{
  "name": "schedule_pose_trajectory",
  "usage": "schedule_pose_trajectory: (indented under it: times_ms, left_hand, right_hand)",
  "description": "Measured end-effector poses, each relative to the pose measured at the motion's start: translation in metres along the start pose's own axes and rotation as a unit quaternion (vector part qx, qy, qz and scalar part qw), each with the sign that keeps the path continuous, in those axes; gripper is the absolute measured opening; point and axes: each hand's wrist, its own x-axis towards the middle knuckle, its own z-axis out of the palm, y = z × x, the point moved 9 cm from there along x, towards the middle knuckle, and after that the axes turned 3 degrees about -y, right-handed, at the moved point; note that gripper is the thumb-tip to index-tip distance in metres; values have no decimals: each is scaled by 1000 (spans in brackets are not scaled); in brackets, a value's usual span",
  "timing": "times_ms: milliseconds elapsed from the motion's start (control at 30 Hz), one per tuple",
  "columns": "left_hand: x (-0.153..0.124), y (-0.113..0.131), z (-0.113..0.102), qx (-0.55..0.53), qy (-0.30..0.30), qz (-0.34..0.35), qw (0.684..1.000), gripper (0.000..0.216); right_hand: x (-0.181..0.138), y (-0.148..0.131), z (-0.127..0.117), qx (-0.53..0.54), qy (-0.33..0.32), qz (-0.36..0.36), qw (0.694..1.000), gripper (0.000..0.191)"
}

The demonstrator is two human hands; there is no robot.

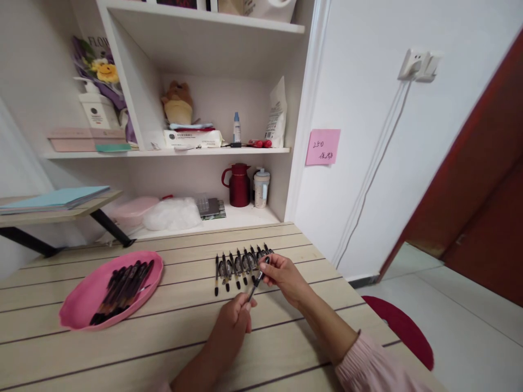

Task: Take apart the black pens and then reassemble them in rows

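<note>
Both hands hold one slim pen (255, 284), dark at its upper end with a clear barrel, tilted above the table. My left hand (234, 317) is closed round its lower end. With thumb and fingers, my right hand (285, 276) pinches the upper end. Just beyond, several black-ended pens (216, 275) lie side by side in a row, with dark, shiny rounded pieces (237, 265) between them; what those are I cannot make out. My right hand covers the row's right end. To the left, a pink scalloped tray (72, 305) holds a bundle of dark pens (125, 288).
The wooden table (163, 348) has dark grooves. Behind it stands a white shelf unit (204, 153) with a red jug (239, 186), a light cup (261, 188) and a plastic bag (173, 214). A small raised stand (77, 211) is at left, and a round red seat (402, 326) at right.
</note>
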Motion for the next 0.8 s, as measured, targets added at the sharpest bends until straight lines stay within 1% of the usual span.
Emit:
schedule_pose_trajectory:
  times_ms: [133, 300, 633, 800]
  left_hand:
    - [-1, 0, -1, -2, 8, -1, 1000, 28]
    - [-2, 5, -2, 31, 11, 13, 999, 28]
    - [-8, 15, -6, 81, 51, 44, 994, 21]
    - [-4, 11, -3, 46, 29, 30, 998, 21]
  right_hand:
    - [-4, 10, 12, -2, -10, 27, 1000, 34]
    - [-5, 16, 13, 5, 4, 36, 999, 36]
    - [-11, 16, 20, 4, 7, 39, 999, 40]
    - [-10, 23, 17, -9, -1, 47, 999, 40]
